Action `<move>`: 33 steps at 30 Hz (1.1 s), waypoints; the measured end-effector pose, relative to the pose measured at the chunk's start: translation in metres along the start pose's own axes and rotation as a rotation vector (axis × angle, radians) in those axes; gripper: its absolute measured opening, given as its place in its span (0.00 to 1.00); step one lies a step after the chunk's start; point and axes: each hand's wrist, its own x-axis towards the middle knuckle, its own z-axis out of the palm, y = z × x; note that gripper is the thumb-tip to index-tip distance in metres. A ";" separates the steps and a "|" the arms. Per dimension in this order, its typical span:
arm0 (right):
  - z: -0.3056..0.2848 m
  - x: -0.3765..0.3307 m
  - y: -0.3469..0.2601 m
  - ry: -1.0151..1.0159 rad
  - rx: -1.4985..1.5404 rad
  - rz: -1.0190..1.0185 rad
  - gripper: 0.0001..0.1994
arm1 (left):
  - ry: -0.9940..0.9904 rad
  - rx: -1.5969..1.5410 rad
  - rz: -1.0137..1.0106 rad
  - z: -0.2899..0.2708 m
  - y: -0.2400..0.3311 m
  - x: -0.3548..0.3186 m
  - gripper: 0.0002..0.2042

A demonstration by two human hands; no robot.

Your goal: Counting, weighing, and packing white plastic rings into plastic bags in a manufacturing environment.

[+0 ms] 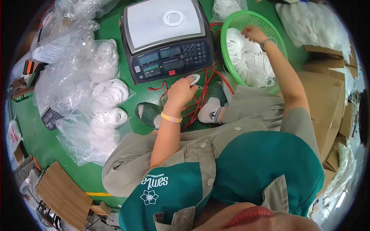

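My left hand (pixel 182 91) is closed on a few thin white rings (pixel 195 80), just in front of the digital scale (pixel 169 67). A white ring (pixel 174 18) lies flat on the scale's pale pan. At the right, my right hand (pixel 254 34) reaches over the green plastic basket (pixel 283 42), its fingers curled down at the heap of loose white rings (pixel 252 63). What those fingers grip, if anything, is hidden.
Clear plastic bags with stacked white rings (pixel 110 92) line the left side. Red cord (pixel 208 82) lies tangled between my feet and the scale. A large cardboard box (pixel 322 100) stands by my right arm, with a filled plastic bag (pixel 312 25) beyond.
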 end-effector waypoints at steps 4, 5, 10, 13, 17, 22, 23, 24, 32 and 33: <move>0.042 -0.029 0.062 -0.101 -0.080 -0.054 0.30 | -0.142 -0.136 -0.135 -0.002 0.014 0.002 0.12; 0.058 -0.033 0.069 0.008 -0.221 -0.044 0.39 | -0.162 -0.171 -0.150 0.004 0.017 0.004 0.12; 0.092 -0.037 0.020 0.322 -0.341 -0.109 0.58 | -0.259 -0.485 -0.111 0.024 0.033 -0.001 0.11; 0.088 -0.033 -0.006 0.368 -0.410 -0.045 0.47 | -0.255 -0.581 -0.044 0.034 0.037 -0.007 0.11; 0.075 -0.032 -0.009 0.236 -0.280 0.115 0.31 | -0.302 -0.692 -0.087 0.031 0.046 -0.013 0.11; 0.071 -0.032 0.014 0.317 -0.233 0.257 0.27 | -0.344 -0.791 -0.058 0.029 0.051 -0.012 0.08; 0.066 -0.033 0.019 0.352 -0.220 0.216 0.26 | -0.344 -0.791 -0.056 0.028 0.053 -0.014 0.08; 0.060 -0.037 0.020 0.393 -0.189 0.190 0.25 | -0.349 -0.849 -0.059 0.025 0.055 -0.016 0.08; 0.012 -0.059 0.050 0.420 0.111 -0.032 0.27 | -0.420 -1.110 -0.092 0.027 0.063 -0.021 0.07; 0.009 -0.065 0.046 0.351 0.190 -0.021 0.27 | -0.411 -1.129 -0.084 0.027 0.063 -0.021 0.07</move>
